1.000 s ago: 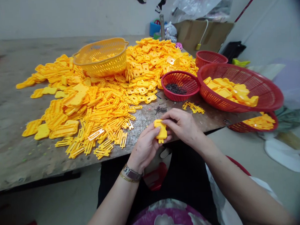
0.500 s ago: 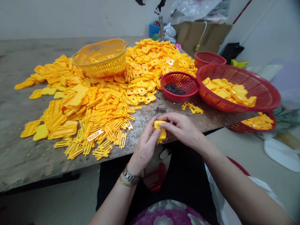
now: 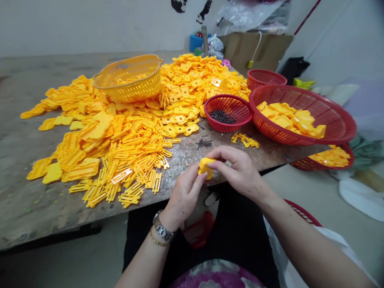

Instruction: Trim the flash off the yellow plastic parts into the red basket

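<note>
Between my two hands, at the table's front edge, is a small yellow plastic piece (image 3: 206,166). My left hand (image 3: 187,187) pinches its lower left side with thumb and fingers. On its upper right, my right hand (image 3: 232,170) grips it the same way, the thumb lying across its face. Fingers cover much of the piece, so its full shape is hidden. Just beyond my hands lie a few thin dark pins (image 3: 204,142) on the table. To the right of those is a little group of yellow clips (image 3: 244,139).
A large heap of yellow plastic parts (image 3: 129,138) spreads over the table (image 3: 10,184), with a yellow basket (image 3: 130,85) on it. A small red basket (image 3: 227,125) holds dark pins. The big red basket (image 3: 338,113) with yellow pieces overhangs the right edge; another red basket (image 3: 346,161) sits lower.
The yellow piece has been turned between my fingers and now shows a different side. Both hands stay closed on it in nearly the same place. The view has shifted slightly.
</note>
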### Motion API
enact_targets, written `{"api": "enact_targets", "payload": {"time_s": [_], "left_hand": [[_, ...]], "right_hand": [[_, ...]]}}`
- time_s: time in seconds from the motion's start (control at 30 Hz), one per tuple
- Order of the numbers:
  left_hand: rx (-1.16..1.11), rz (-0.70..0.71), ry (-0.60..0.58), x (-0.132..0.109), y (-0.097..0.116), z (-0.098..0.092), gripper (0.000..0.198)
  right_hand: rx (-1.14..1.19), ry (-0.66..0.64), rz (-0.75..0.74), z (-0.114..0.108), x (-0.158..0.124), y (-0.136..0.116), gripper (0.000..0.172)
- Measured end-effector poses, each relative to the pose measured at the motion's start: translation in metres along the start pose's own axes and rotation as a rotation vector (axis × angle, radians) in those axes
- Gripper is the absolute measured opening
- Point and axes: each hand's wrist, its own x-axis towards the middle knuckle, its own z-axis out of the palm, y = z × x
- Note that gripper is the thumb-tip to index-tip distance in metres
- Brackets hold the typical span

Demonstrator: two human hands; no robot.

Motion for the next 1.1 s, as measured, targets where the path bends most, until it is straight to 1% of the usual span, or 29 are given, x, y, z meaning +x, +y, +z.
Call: {"api": "enact_targets", "payload": {"time_s": [0.07,0.13,0.2,0.3,0.37,0.53,0.63,0.73,0.8,0.93,1.0,1.1], "left_hand": [[0.007,0.000,-0.010,0.001,0.001,-0.001,0.021],[-0.037,-0.023,-0.017,0.000,0.002,0.000,0.021],[-0.163,-0.092,-0.023,-0.001,0.001,0.003,0.022],[-0.372,-0.210,-0.010,-0.003,-0.002,0.007,0.022],[-0.414,-0.234,0.002,-0.004,-0.002,0.009,0.021],[-0.427,-0.207,0.038,-0.005,0.003,0.010,0.021],[-0.480,-0.207,0.082,-0.006,0.007,0.012,0.020],[-0.503,-0.192,0.087,-0.009,0.010,0.015,0.019],[-0.484,-0.167,0.083,-0.012,0.011,0.017,0.018],[-0.366,-0.101,0.092,-0.017,0.013,0.020,0.019],[-0.345,-0.087,0.113,-0.019,0.014,0.022,0.019],[-0.417,-0.083,0.157,-0.022,0.017,0.027,0.019]], "right_hand": [[0.042,0.002,0.048,0.001,0.000,0.002,0.008],[0.095,0.005,0.109,0.001,0.001,0.005,0.010],[0.150,0.024,0.153,0.001,0.002,0.007,0.012],[0.227,0.041,0.173,-0.001,0.001,0.009,0.013],[0.264,0.041,0.181,-0.001,-0.001,0.008,0.014],[0.357,0.097,0.246,0.003,-0.009,0.007,0.017],[0.420,0.078,0.292,0.008,-0.016,0.007,0.018],[0.465,0.058,0.330,0.014,-0.025,0.007,0.016],[0.467,0.092,0.324,0.017,-0.030,0.006,0.014],[0.445,0.166,0.269,0.018,-0.036,0.000,0.010],[0.457,0.172,0.263,0.017,-0.038,-0.003,0.011],[0.499,0.143,0.270,0.017,-0.043,-0.006,0.016]]}}
